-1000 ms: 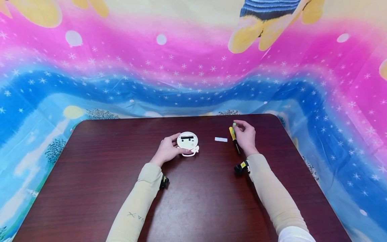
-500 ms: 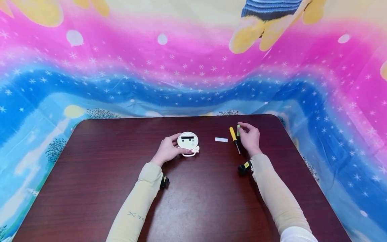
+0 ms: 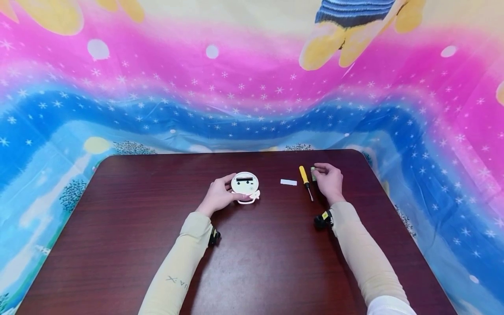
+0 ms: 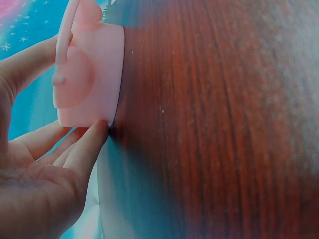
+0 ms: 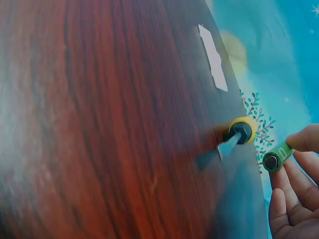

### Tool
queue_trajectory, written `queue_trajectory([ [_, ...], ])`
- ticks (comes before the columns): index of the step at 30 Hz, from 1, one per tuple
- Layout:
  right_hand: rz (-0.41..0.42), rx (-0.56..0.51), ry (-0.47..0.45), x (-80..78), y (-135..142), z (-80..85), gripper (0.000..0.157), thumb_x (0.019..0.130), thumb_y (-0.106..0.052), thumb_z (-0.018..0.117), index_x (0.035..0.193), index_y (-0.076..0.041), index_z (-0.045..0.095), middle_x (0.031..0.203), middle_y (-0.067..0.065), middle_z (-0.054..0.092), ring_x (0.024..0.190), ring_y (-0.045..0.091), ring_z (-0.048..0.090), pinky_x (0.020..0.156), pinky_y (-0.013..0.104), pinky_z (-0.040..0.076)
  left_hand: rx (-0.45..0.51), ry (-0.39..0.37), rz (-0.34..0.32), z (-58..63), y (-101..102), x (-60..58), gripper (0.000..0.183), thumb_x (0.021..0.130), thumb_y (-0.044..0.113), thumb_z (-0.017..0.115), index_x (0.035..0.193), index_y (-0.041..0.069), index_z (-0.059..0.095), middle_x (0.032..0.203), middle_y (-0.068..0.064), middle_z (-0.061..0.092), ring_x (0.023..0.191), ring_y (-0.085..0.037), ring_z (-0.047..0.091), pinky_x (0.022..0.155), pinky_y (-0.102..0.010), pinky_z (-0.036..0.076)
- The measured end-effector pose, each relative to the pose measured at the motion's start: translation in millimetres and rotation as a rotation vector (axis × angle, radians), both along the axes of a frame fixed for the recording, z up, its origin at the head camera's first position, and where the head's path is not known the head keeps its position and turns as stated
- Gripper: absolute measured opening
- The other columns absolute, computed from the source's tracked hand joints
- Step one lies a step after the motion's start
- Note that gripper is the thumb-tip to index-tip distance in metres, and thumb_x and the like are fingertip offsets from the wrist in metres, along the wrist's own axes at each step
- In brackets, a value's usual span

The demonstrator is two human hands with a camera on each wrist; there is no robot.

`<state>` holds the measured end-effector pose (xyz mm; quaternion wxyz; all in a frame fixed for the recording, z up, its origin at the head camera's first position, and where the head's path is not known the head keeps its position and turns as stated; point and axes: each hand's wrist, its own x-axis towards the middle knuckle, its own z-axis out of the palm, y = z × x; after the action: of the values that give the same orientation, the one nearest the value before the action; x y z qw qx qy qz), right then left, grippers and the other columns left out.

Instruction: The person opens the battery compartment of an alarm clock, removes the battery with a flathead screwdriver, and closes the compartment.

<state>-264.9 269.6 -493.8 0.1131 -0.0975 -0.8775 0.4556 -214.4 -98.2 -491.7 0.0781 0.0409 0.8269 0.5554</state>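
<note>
A round white alarm clock point(image 3: 246, 185) lies back side up on the table, its long battery slot showing dark and uncovered. My left hand point(image 3: 217, 196) holds the clock by its left side, thumb near the handle and fingers along the far side. In the left wrist view the clock body point(image 4: 102, 84) looks pinkish, with fingertips down at the tabletop. Over at the right, my right hand point(image 3: 330, 180) pinches a small green battery point(image 5: 278, 156) between thumb and fingers, just right of a screwdriver point(image 3: 303, 175) with a yellow and black handle.
Between the clock and the screwdriver lies a small white battery cover point(image 3: 288, 182). The dark wooden table point(image 3: 252, 262) ends at a back edge close behind these things. A colourful printed cloth point(image 3: 252, 87) hangs around it.
My right hand has moved right and slightly nearer with the battery, away from over the screwdriver, which now shows fully. My left hand and the clock stay in place.
</note>
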Motion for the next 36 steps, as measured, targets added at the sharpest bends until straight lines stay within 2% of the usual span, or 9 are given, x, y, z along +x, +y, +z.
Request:
queue_trajectory([
  [5,-0.003,0.055,-0.020,-0.3,5.6,-1.2,0.029,0.101,-0.017,0.072,0.126,-0.004,0.078,0.114,0.018,0.078,0.105,0.032,0.072,0.085,0.032,0.053,0.000,0.005,-0.003,-1.0,-0.5,-1.0,0.095,0.077,0.017,0.096,0.157,-0.001,0.049,0.150,-0.018,0.059,0.131,-0.031,0.064,0.106,-0.040,0.054],
  [9,0.009,0.084,-0.046,0.2,9.4,-1.6,0.030,0.101,-0.018,0.073,0.126,-0.005,0.078,0.114,0.018,0.078,0.104,0.033,0.071,0.088,0.038,0.054,-0.002,0.006,-0.005,-1.4,-0.6,-1.3,0.095,0.077,0.017,0.096,0.157,-0.001,0.048,0.151,-0.018,0.059,0.132,-0.031,0.064,0.106,-0.040,0.054],
  [13,0.031,0.104,-0.071,1.9,12.2,-1.9,0.030,0.102,-0.018,0.072,0.128,-0.003,0.077,0.117,0.020,0.077,0.109,0.035,0.068,0.094,0.046,0.054,-0.001,0.006,-0.007,-1.4,-0.4,-1.4,0.095,0.077,0.017,0.096,0.157,-0.002,0.048,0.151,-0.019,0.058,0.132,-0.032,0.063,0.107,-0.040,0.054],
  [19,0.054,0.128,-0.104,3.4,16.0,-2.9,0.031,0.103,-0.018,0.069,0.129,-0.002,0.076,0.118,0.021,0.076,0.117,0.039,0.061,0.103,0.053,0.048,-0.006,0.006,-0.007,-2.1,-0.2,-2.0,0.095,0.077,0.017,0.096,0.157,-0.002,0.048,0.151,-0.018,0.059,0.132,-0.031,0.064,0.106,-0.040,0.054],
  [31,0.059,0.153,-0.152,5.1,17.5,-1.5,0.030,0.105,-0.019,0.068,0.129,-0.003,0.076,0.122,0.021,0.074,0.118,0.039,0.060,0.105,0.054,0.047,-0.010,0.007,-0.003,-1.9,0.0,-1.3,0.095,0.078,0.017,0.095,0.157,-0.002,0.047,0.152,-0.018,0.058,0.132,-0.032,0.063,0.106,-0.039,0.054],
  [36,0.059,0.152,-0.153,5.0,17.4,-1.4,0.031,0.105,-0.018,0.069,0.130,-0.003,0.075,0.120,0.021,0.075,0.113,0.038,0.063,0.100,0.053,0.051,-0.010,0.009,-0.003,-2.1,0.2,-1.7,0.094,0.077,0.017,0.096,0.157,-0.002,0.048,0.151,-0.018,0.059,0.132,-0.031,0.064,0.106,-0.039,0.054],
])
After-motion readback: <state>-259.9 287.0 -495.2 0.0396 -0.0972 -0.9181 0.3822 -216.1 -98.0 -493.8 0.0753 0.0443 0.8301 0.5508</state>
